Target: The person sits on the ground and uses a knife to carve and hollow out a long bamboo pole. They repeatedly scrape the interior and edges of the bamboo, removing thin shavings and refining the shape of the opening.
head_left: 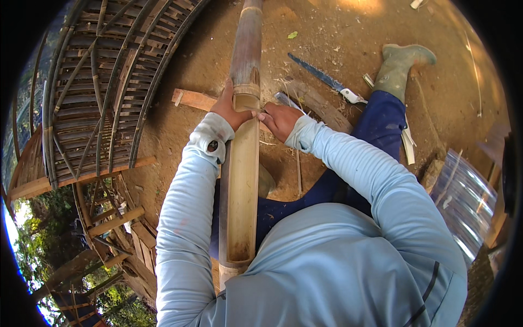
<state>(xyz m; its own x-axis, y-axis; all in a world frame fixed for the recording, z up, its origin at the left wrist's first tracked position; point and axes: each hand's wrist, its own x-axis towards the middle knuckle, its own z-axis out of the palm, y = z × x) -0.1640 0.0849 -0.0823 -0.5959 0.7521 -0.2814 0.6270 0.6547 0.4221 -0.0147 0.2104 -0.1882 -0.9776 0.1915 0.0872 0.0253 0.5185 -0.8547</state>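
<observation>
A long bamboo pole [245, 60] runs from the top of the view down to my body, between my legs. Its near section is cut open into a pale trough [243, 185]. My left hand [231, 108] grips the pole's left side near the far end of the opening, thumb reaching across the trough. At the right rim, my right hand [280, 121] is closed, its thumb and fingers meeting close to my left thumb. What sits between those fingers, if anything, is hidden. A grey metal blade [284, 99] shows just beyond the right hand; whether it is held cannot be seen.
A pruning saw [327, 78] with a white handle lies on the dirt floor beside a wood piece [318, 103]. An orange-brown board [193, 100] lies beneath the pole. My booted leg [397, 71] stretches right. Slatted bamboo framework [103, 82] stands left; clear corrugated sheeting [463, 196] is at right.
</observation>
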